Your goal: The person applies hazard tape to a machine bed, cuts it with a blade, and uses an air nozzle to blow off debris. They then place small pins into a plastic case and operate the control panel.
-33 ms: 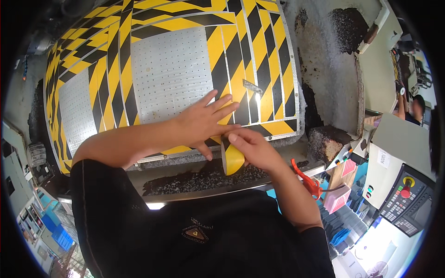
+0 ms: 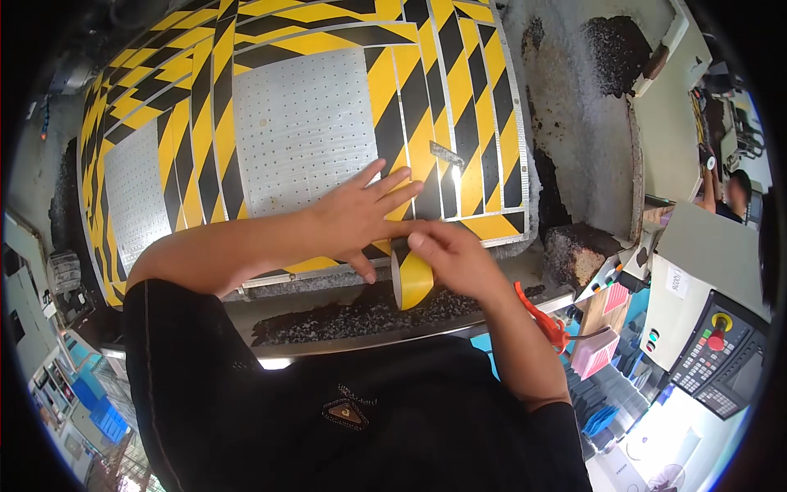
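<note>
My left hand [image 2: 352, 215] lies flat with fingers spread on the front part of a panel covered in black-and-yellow striped tape [image 2: 416, 115]. Close beside its fingertips, my right hand [image 2: 455, 258] is closed on a roll of hazard tape [image 2: 416, 283], whose yellow and black outside shows below the fingers at the panel's front edge. The right fingertips are partly hidden, and they meet the left index finger. Farther up, a small flat metal blade [image 2: 447, 153] rests on the striped tape. Bare perforated metal [image 2: 303, 123] shows between the strips.
Dark chips fill a trough [image 2: 344, 316] along the near side. An orange-red air gun [image 2: 549, 321] hangs right of my right forearm. A machine control panel [image 2: 711, 353] with a red knob stands at the right. Another person [image 2: 734, 197] is at the far right.
My right hand has shifted very slightly to the right, its fingers still on the tape roll. My left hand stays put.
</note>
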A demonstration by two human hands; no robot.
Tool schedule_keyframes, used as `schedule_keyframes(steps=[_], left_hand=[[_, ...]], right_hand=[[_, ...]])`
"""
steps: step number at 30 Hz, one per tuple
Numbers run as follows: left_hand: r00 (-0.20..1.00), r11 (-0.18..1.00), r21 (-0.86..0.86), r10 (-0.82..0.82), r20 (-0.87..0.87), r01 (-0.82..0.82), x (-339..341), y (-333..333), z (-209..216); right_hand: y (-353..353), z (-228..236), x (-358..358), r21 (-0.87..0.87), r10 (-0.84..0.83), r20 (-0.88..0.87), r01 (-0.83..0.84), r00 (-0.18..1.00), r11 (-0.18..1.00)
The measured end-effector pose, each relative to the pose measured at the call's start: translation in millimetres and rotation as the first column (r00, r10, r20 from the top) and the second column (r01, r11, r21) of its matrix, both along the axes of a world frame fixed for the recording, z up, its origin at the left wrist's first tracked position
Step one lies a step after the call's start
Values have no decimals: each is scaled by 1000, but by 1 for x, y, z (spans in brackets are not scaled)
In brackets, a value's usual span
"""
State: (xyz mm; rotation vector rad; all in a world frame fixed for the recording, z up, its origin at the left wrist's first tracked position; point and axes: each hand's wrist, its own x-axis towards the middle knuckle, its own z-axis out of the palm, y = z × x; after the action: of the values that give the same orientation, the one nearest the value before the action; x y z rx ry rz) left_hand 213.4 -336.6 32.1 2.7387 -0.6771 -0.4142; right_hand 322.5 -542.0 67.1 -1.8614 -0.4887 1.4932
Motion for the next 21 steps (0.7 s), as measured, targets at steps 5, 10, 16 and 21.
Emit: schedule_keyframes(steps=[5, 10, 16, 21], left_hand=[[998, 998, -50, -28, 49, 30, 12, 13, -11], [913, 904, 160, 369, 176, -397, 73, 84, -25], [868, 835, 258, 431, 245, -487, 109, 99, -32], [751, 729, 214, 576, 322, -651, 115, 80, -46]], right_hand=[[14, -18, 44, -27, 52, 905, -66, 422, 997], [27, -25, 63, -125, 159, 941, -129, 297, 984], [38, -24, 75, -177, 213, 884, -123, 416, 976], [38, -16, 75, -84, 187, 765, -192, 616, 978]])
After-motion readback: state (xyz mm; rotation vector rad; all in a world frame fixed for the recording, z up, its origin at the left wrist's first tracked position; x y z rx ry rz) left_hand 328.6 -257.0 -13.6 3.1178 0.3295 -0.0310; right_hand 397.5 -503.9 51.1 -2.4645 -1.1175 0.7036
